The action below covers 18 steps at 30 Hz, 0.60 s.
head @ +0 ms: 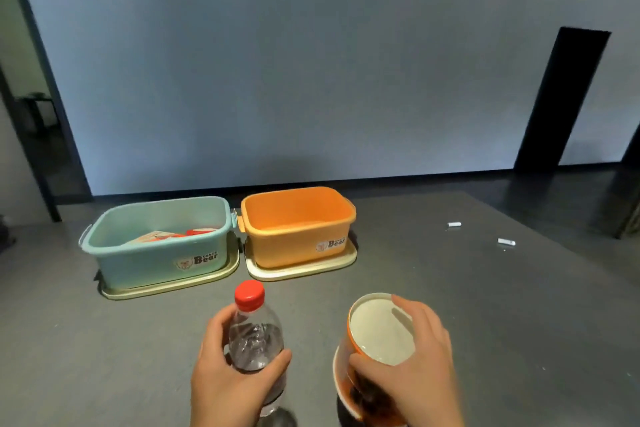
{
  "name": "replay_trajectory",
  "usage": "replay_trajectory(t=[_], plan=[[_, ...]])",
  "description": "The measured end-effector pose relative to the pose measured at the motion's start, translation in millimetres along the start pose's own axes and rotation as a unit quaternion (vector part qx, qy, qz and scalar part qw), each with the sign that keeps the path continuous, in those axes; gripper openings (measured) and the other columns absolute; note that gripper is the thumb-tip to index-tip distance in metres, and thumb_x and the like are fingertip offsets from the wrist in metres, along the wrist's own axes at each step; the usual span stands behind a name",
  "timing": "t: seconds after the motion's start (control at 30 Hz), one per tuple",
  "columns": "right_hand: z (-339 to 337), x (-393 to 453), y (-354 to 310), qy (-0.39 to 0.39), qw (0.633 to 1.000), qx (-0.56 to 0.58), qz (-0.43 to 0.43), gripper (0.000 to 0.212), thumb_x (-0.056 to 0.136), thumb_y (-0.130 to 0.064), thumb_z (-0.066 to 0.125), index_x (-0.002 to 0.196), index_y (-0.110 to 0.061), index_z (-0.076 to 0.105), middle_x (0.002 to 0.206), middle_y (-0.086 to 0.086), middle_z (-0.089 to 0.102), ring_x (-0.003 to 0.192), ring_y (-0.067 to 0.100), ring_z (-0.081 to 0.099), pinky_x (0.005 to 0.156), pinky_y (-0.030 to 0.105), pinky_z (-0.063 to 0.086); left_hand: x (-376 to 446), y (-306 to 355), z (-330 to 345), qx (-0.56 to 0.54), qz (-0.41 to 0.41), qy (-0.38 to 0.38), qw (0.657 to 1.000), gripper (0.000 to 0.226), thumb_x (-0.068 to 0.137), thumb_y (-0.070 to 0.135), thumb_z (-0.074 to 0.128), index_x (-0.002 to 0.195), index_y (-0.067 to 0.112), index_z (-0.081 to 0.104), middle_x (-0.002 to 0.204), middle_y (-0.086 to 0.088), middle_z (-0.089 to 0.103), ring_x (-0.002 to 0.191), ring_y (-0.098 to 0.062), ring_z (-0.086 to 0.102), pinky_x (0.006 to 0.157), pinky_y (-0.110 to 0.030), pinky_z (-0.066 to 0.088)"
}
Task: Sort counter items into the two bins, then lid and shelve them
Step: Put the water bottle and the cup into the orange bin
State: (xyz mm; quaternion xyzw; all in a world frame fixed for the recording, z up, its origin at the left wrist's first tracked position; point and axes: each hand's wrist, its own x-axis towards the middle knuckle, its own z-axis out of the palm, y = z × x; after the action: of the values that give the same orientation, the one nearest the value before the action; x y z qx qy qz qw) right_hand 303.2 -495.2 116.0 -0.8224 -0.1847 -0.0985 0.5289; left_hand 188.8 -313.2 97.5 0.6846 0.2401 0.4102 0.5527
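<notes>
Left hand (225,367) gripped clear plastic bottle with red cap (254,336), upright, near-centre above bench (450,305). Right hand (420,367) gripped orange-rimmed paper-lidded cup (379,333), tilted. Teal plastic bin (156,246) lay far-left of bottle, orange plastic bin (298,229) straight beyond; left hand nearer teal.

Pale wall (311,62) behind dark grey counter (485,305).

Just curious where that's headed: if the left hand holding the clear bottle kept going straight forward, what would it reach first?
Probably the teal plastic bin. The left hand, gripping the clear red-capped plastic bottle, has only bare grey counter ahead before it, though depth is hard to judge.
</notes>
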Motion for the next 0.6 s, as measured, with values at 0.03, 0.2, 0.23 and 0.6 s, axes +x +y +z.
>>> replay_trajectory(t=[0.03, 0.2, 0.23, 0.6], plan=[[3.4, 9.0, -0.1, -0.005, 1.000, 0.004, 0.003, 0.086, 0.033, -0.050, 0.074, 0.114, -0.047, 0.046, 0.118, -0.029, 0.039, 0.112, 0.002, 0.032, 0.087, 0.027, 0.037, 5.6, -1.7, 0.6, 0.001, -0.003, 0.007, 1.000, 0.086, 0.039, 0.009, 0.095, 0.101, 0.051, 0.052, 0.102, 0.020, 0.064, 0.096, -0.003, 0.059, 0.088, -0.032, 0.047], [31.6, 58.7, -4.7, -0.007, 1.000, 0.021, -0.004, 0.081, 0.031, -0.052, 0.072, 0.107, -0.053, 0.046, 0.115, -0.032, 0.041, 0.108, 0.000, 0.033, 0.082, 0.024, 0.033, 49.0, -13.0, 1.7, 0.018, -0.014, 0.038, 0.999, 0.084, 0.033, 0.014, 0.097, 0.098, 0.043, 0.052, 0.105, 0.016, 0.064, 0.100, -0.018, 0.059, 0.094, -0.040, 0.047], [37.6, 69.2, -6.6, -0.007, 1.000, 0.029, -0.007, 0.078, 0.031, -0.053, 0.074, 0.104, -0.055, 0.046, 0.114, -0.034, 0.041, 0.107, -0.001, 0.033, 0.081, 0.024, 0.033, 59.5, -15.1, 1.8, 0.017, -0.008, 0.048, 0.999, 0.084, 0.033, 0.014, 0.097, 0.098, 0.044, 0.053, 0.105, 0.016, 0.064, 0.100, -0.018, 0.059, 0.094, -0.041, 0.047], [83.7, 195.1, -25.4, 0.061, 0.996, 0.042, -0.052, 0.085, 0.032, -0.056, 0.082, 0.112, -0.049, 0.052, 0.114, -0.030, 0.048, 0.114, 0.008, 0.047, 0.084, 0.033, 0.042, 206.8, -22.8, 17.8, -0.007, 0.084, 0.070, 0.994, 0.088, 0.040, 0.015, 0.095, 0.105, 0.052, 0.048, 0.106, 0.025, 0.060, 0.098, 0.007, 0.056, 0.079, -0.020, 0.043]])
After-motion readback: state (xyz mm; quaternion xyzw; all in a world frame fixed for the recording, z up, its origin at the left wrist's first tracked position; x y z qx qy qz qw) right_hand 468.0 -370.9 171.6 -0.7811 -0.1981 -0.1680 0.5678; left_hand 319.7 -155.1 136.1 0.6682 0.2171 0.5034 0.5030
